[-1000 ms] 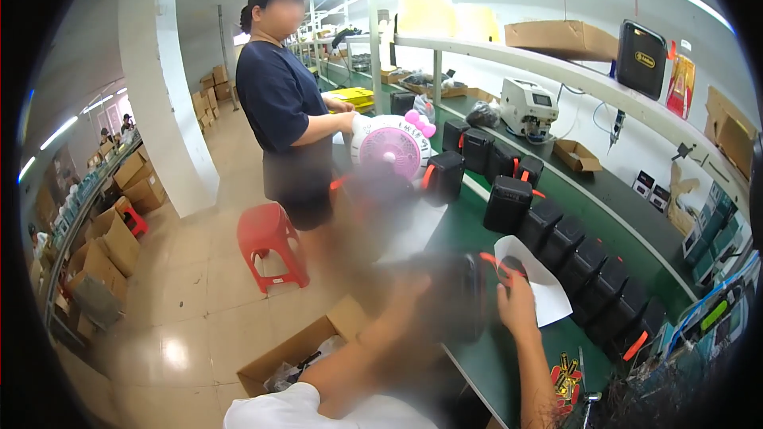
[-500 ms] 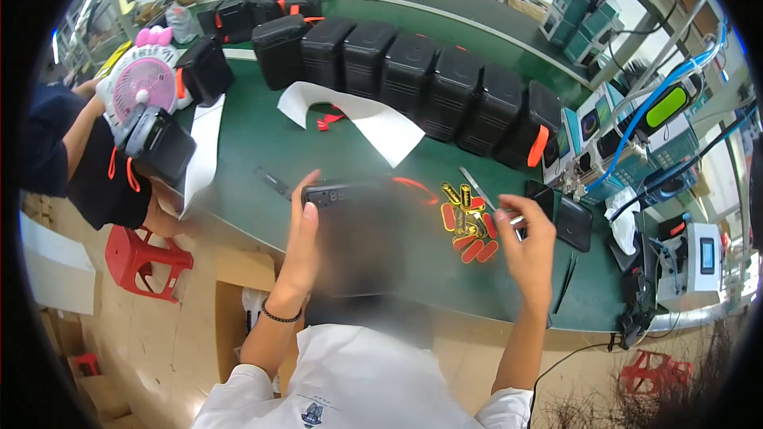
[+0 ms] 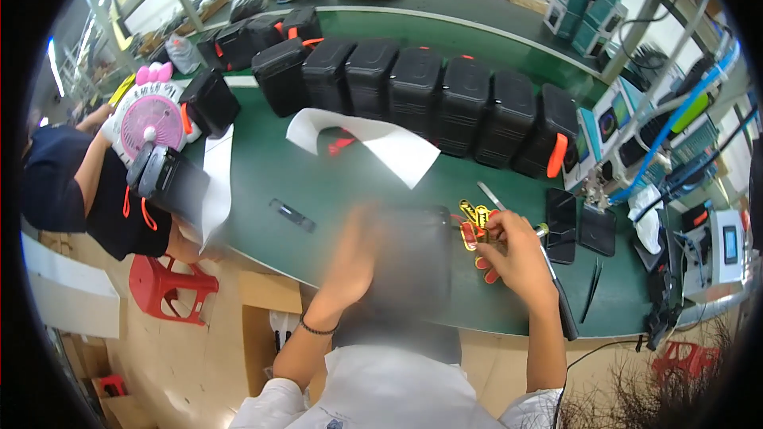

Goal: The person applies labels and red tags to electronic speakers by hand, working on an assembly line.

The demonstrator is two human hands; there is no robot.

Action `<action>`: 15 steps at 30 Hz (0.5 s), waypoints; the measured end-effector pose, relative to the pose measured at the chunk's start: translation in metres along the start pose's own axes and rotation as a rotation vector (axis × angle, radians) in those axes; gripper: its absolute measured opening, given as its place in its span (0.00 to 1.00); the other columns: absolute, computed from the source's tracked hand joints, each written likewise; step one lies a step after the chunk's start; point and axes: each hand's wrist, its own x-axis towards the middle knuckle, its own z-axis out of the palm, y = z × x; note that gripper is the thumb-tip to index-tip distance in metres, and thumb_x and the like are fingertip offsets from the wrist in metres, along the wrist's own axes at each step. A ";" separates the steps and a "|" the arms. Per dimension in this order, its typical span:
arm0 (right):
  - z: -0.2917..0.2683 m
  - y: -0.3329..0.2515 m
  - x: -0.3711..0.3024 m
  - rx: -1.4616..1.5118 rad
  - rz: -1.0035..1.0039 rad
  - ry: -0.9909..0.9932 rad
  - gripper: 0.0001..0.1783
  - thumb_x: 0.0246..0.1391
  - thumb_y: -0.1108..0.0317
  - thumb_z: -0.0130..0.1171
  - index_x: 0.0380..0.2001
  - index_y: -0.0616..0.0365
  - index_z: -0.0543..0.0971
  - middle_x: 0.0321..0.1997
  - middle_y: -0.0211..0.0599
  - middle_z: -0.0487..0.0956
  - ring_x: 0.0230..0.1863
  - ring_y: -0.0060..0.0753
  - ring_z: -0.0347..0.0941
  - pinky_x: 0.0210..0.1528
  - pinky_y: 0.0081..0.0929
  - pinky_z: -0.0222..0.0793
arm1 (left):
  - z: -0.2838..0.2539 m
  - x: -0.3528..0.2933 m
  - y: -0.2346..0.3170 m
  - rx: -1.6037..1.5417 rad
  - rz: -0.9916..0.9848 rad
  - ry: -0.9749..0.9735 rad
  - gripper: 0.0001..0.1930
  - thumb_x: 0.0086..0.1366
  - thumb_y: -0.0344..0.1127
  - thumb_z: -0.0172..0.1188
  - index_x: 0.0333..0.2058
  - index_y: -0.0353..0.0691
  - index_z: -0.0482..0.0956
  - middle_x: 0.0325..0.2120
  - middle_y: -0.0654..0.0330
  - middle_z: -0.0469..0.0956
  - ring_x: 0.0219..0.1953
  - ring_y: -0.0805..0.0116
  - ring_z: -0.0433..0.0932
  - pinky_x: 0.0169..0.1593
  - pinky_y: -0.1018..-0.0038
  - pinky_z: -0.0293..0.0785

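A black box-shaped device with rounded corners stands at the table's near edge, partly smeared. My left hand is against or beside its left side; motion blurs the fingers, so its grip is unclear. My right hand reaches over small red, yellow and black oval labels. Its fingers are bent, with thumb and forefinger slightly apart at the pile, and no held thing shows. Beside that hand lies a slim black-handled tool, partly hidden by the forearm. A metal blade-like strip lies behind the labels.
A row of black boxes runs across the back. Before it lies curled white paper. A small dark panel lies left of centre. Phones and tweezers are at right. A person sits at left by a pink fan.
The device has turned, its button panel no longer showing, and sits further right. My left hand has moved right with it. My right hand has come down to the labels. The whole view has shifted slightly.
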 end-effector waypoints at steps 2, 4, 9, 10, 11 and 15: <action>0.000 -0.001 0.000 0.148 0.043 0.006 0.15 0.55 0.81 0.67 0.43 0.63 0.73 0.34 0.40 0.80 0.32 0.27 0.79 0.35 0.24 0.75 | -0.004 0.004 -0.009 0.231 0.065 0.004 0.24 0.77 0.36 0.49 0.67 0.33 0.64 0.62 0.47 0.68 0.67 0.54 0.64 0.70 0.63 0.56; 0.004 -0.008 0.000 0.481 0.061 0.163 0.15 0.58 0.81 0.65 0.46 0.63 0.74 0.36 0.37 0.81 0.33 0.25 0.80 0.36 0.23 0.78 | -0.007 0.006 -0.012 0.451 0.123 -0.004 0.23 0.78 0.37 0.48 0.67 0.35 0.65 0.61 0.52 0.68 0.64 0.60 0.65 0.69 0.68 0.58; 0.023 -0.023 -0.017 1.245 0.033 0.151 0.19 0.63 0.75 0.64 0.55 0.61 0.72 0.41 0.41 0.81 0.38 0.27 0.80 0.38 0.26 0.81 | 0.000 -0.012 0.055 0.399 0.371 0.082 0.25 0.65 0.33 0.65 0.60 0.35 0.74 0.57 0.50 0.75 0.61 0.54 0.73 0.66 0.61 0.66; 0.032 -0.032 -0.020 1.390 0.017 0.087 0.20 0.63 0.74 0.64 0.56 0.59 0.71 0.42 0.43 0.81 0.41 0.30 0.80 0.40 0.29 0.80 | -0.003 -0.020 0.057 0.382 0.431 -0.029 0.24 0.63 0.33 0.68 0.57 0.36 0.77 0.54 0.50 0.78 0.57 0.53 0.77 0.63 0.61 0.71; 0.042 -0.041 -0.022 1.425 0.025 0.095 0.21 0.63 0.73 0.65 0.56 0.58 0.71 0.42 0.44 0.81 0.41 0.31 0.80 0.41 0.30 0.80 | 0.005 -0.020 0.064 0.365 0.566 -0.080 0.24 0.57 0.33 0.75 0.53 0.37 0.81 0.49 0.52 0.81 0.52 0.53 0.81 0.55 0.63 0.78; 0.064 -0.048 -0.020 1.461 0.009 0.147 0.21 0.63 0.74 0.64 0.56 0.56 0.71 0.43 0.46 0.82 0.44 0.33 0.80 0.47 0.32 0.80 | 0.030 -0.019 0.055 0.318 0.631 -0.059 0.22 0.52 0.29 0.78 0.47 0.38 0.85 0.42 0.57 0.83 0.41 0.60 0.83 0.44 0.70 0.81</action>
